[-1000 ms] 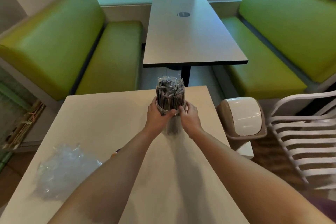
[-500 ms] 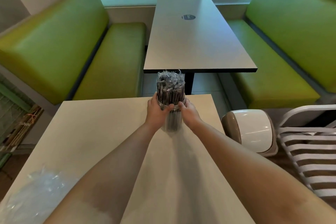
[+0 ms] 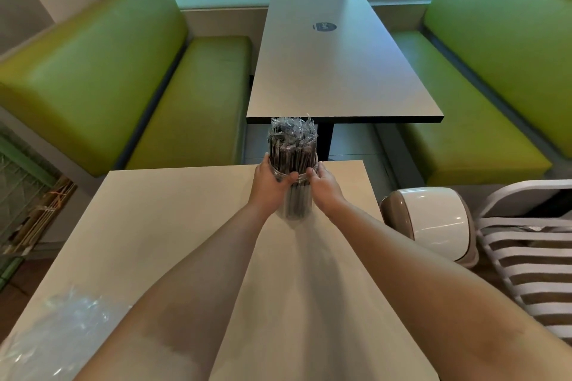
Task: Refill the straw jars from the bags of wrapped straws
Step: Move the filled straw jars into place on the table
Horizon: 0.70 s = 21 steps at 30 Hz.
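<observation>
Cream table [image 3: 173,226] fills the view, crumpled clear bag [image 3: 55,337] at its near left corner. Near the far edge, the jar [image 3: 294,207] stands crammed with wrapped straws [image 3: 292,145], seemingly touching down. Left hand [image 3: 270,185] and right hand [image 3: 325,185] each grip its neck.

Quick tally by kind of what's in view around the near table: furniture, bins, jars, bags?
Tables: 2, near beige table and far grey table
Green benches: 2
White slatted chairs: 1
Swing-lid bins: 1
Straw jars: 1, packed with wrapped straws
Clear plastic bags: 1
Total: 8
</observation>
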Available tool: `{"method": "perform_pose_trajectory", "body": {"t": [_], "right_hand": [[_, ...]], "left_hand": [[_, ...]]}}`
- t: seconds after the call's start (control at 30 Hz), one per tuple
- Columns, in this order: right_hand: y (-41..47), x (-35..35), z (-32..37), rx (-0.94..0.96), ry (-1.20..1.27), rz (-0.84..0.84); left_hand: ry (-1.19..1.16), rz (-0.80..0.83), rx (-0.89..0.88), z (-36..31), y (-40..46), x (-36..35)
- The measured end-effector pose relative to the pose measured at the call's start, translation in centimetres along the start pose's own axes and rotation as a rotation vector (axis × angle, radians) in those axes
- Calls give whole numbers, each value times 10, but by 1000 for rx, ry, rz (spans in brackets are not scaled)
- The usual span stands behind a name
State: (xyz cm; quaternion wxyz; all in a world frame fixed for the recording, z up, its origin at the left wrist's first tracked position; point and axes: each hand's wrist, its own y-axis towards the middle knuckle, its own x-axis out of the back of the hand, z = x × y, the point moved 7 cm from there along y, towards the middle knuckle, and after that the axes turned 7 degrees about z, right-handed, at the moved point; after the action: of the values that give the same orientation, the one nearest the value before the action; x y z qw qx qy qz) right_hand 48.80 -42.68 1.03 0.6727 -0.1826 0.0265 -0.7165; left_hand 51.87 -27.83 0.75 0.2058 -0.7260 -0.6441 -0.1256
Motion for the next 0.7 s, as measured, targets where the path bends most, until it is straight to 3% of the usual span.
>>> {"method": "perform_pose_trajectory", "body": {"t": [0.23,0.7], "right_hand": [[-50,3,5,-18,-71,-24],[-221,-71,-13,-78,-235,-13]], "left_hand": [[45,5,77,-22,-62,10],[0,-35,69,20,-245,59]]}}
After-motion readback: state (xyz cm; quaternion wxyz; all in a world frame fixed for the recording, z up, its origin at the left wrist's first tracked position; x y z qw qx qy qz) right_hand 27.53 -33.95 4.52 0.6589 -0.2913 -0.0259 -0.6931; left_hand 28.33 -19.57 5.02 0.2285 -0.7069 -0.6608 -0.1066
